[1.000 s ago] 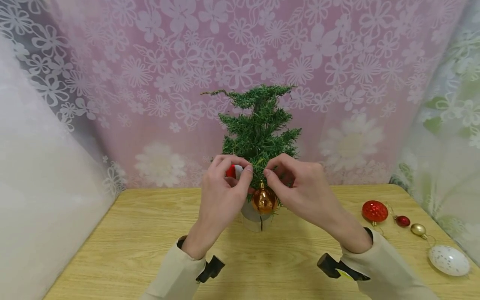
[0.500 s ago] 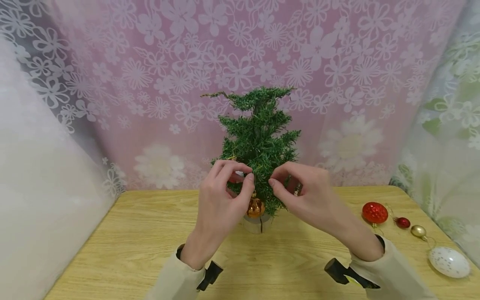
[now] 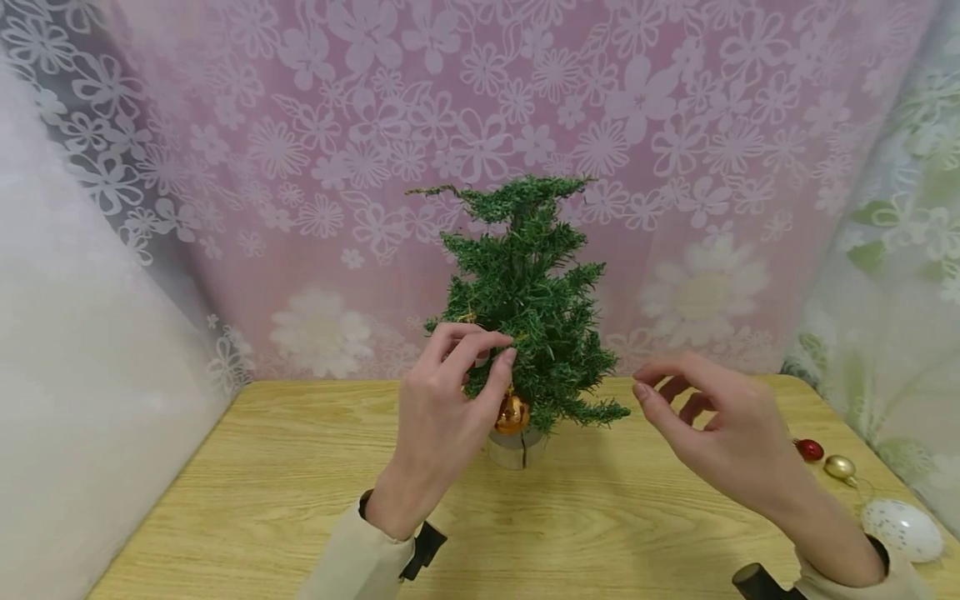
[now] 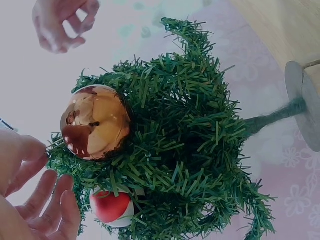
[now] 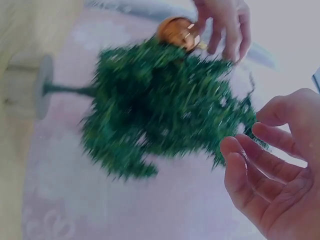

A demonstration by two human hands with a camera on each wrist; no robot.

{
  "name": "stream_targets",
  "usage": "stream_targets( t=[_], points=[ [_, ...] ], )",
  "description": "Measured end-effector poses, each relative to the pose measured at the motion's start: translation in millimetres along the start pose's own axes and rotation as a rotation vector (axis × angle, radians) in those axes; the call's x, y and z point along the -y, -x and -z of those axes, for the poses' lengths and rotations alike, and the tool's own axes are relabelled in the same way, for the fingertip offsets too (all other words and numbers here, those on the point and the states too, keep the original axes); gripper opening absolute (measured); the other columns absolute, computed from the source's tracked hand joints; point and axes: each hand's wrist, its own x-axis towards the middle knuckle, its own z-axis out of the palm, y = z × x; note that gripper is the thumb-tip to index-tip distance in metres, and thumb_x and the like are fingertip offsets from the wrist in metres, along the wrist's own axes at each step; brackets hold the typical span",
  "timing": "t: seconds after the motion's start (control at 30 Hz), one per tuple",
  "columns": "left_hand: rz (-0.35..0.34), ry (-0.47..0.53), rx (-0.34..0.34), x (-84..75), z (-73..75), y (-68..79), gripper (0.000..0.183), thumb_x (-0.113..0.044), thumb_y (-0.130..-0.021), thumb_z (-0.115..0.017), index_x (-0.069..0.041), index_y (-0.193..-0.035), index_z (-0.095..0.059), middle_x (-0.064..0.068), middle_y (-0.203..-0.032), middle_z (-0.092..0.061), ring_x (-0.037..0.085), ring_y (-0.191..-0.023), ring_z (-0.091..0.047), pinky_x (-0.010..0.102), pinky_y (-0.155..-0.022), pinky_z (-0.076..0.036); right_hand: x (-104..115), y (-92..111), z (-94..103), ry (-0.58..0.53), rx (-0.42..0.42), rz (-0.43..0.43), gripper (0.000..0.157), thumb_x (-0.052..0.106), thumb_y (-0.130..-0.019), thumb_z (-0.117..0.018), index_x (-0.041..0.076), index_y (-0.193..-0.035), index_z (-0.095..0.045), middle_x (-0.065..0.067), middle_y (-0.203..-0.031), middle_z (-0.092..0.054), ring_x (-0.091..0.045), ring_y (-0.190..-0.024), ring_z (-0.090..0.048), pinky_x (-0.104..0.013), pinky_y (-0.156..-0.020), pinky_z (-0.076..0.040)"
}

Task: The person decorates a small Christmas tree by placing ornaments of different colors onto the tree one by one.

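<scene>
A small green Christmas tree (image 3: 540,308) stands upright on a pale round base (image 3: 513,450). At its front hangs a shiny copper-gold bauble (image 4: 95,123), low among the branches. My left hand (image 3: 453,400) is just above the bauble, thumb and forefinger pinching its thin hanging string at the branch. Beside it a red-and-white ornament (image 4: 112,207) hangs in the needles, largely covered by the left hand in the head view. My right hand (image 3: 720,425) is off to the right of the tree, fingers loosely bent, holding nothing.
On the table's right side lie a small dark red bauble (image 3: 810,450), a small gold bauble (image 3: 840,467) and a white speckled egg-shaped ornament (image 3: 902,530). The wooden table (image 3: 300,500) meets a pink flowered curtain (image 3: 375,250) at the back.
My right hand has left the tree and moved right, now covering the large red bauble. The gold bauble shifted slightly left and down; a lower right branch came into view. My left hand stayed nearby.
</scene>
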Motion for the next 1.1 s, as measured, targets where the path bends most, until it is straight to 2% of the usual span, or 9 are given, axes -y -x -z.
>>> stream_targets(
  t=[0.27,0.53,0.63,0.7,0.8,0.87,0.93,1.03,1.1],
  points=[
    [-0.003,0.029,-0.016,4.5,0.8,0.4,0.009,-0.016,-0.099,-0.067,-0.013,-0.103,-0.075,0.004,-0.107,-0.065,0.017,-0.087,-0.065,0.029,-0.070,-0.055,-27.3,21.4,21.6,0.105,-0.003,-0.072,0.040,-0.013,-0.079,-0.076,0.021,-0.100,-0.073,0.017,-0.086,-0.069,0.011,-0.071,-0.060,-0.011,-0.056,-0.047],
    [0.015,0.036,-0.007,8.3,4.3,2.6,0.009,-0.016,-0.099,-0.067,-0.013,-0.103,-0.075,0.004,-0.108,-0.065,0.015,-0.085,-0.065,0.033,-0.065,-0.053,-58.6,36.1,52.7,0.190,-0.045,-0.179,0.026,-0.008,-0.084,-0.075,0.012,-0.102,-0.074,0.036,-0.091,-0.063,0.020,-0.075,-0.056,-0.008,-0.056,-0.045],
    [0.015,0.040,-0.012,10.1,6.2,3.4,0.009,-0.016,-0.099,-0.068,-0.013,-0.103,-0.075,0.004,-0.108,-0.066,0.015,-0.086,-0.065,0.032,-0.064,-0.053,-69.4,43.2,66.6,0.252,-0.021,-0.275,0.018,0.000,-0.090,-0.073,0.010,-0.106,-0.073,0.042,-0.088,-0.057,0.019,-0.064,-0.056,-0.009,-0.051,-0.044],
    [0.013,0.039,-0.021,11.6,7.2,3.8,0.008,-0.015,-0.098,-0.069,-0.012,-0.103,-0.074,0.004,-0.107,-0.066,0.015,-0.086,-0.066,0.031,-0.064,-0.053,-76.2,48.2,74.7,0.297,0.010,-0.347,0.015,0.006,-0.094,-0.071,0.009,-0.108,-0.072,0.036,-0.086,-0.059,0.018,-0.059,-0.054,-0.010,-0.049,-0.043],
    [0.016,0.032,-0.027,13.4,9.4,3.5,0.008,-0.015,-0.098,-0.069,-0.012,-0.103,-0.074,0.004,-0.106,-0.066,0.014,-0.085,-0.066,0.030,-0.064,-0.053,-86.0,55.0,83.3,0.359,0.080,-0.450,0.015,0.014,-0.098,-0.068,0.006,-0.111,-0.069,0.007,-0.088,-0.071,0.023,-0.062,-0.047,-0.010,-0.050,-0.041],
    [0.019,0.028,-0.032,14.8,10.7,3.3,0.008,-0.015,-0.098,-0.070,-0.011,-0.103,-0.074,0.004,-0.106,-0.067,0.013,-0.084,-0.066,0.029,-0.064,-0.053,-93.3,59.6,87.3,0.403,0.114,-0.485,0.019,0.017,-0.099,-0.067,0.003,-0.111,-0.069,-0.016,-0.096,-0.071,0.027,-0.069,-0.041,-0.010,-0.052,-0.040],
    [0.029,0.026,-0.033,16.0,12.3,3.0,0.009,-0.015,-0.098,-0.070,-0.011,-0.104,-0.074,0.004,-0.106,-0.067,0.011,-0.082,-0.066,0.029,-0.065,-0.054,-101.4,65.6,90.4,0.421,0.143,-0.503,0.020,0.017,-0.099,-0.067,0.000,-0.110,-0.068,-0.027,-0.100,-0.069,0.027,-0.071,-0.037,-0.011,-0.052,-0.040],
    [0.038,0.033,-0.039,18.7,13.5,2.9,0.010,-0.014,-0.097,-0.070,-0.011,-0.105,-0.074,0.005,-0.106,-0.067,0.010,-0.078,-0.067,0.028,-0.064,-0.053,-116.7,75.4,94.2,0.445,0.168,-0.508,0.019,0.012,-0.098,-0.067,-0.004,-0.108,-0.068,-0.027,-0.094,-0.068,0.021,-0.066,-0.040,-0.017,-0.049,-0.042],
    [0.049,0.043,-0.038,20.2,14.4,2.6,0.010,-0.014,-0.097,-0.070,-0.011,-0.105,-0.074,0.004,-0.106,-0.067,0.010,-0.076,-0.067,0.027,-0.064,-0.053,-128.4,80.8,97.3,0.461,0.193,-0.511,0.017,0.007,-0.097,-0.066,-0.007,-0.106,-0.067,-0.025,-0.089,-0.068,0.009,-0.064,-0.050,-0.020,-0.049,-0.043]
  ],
)
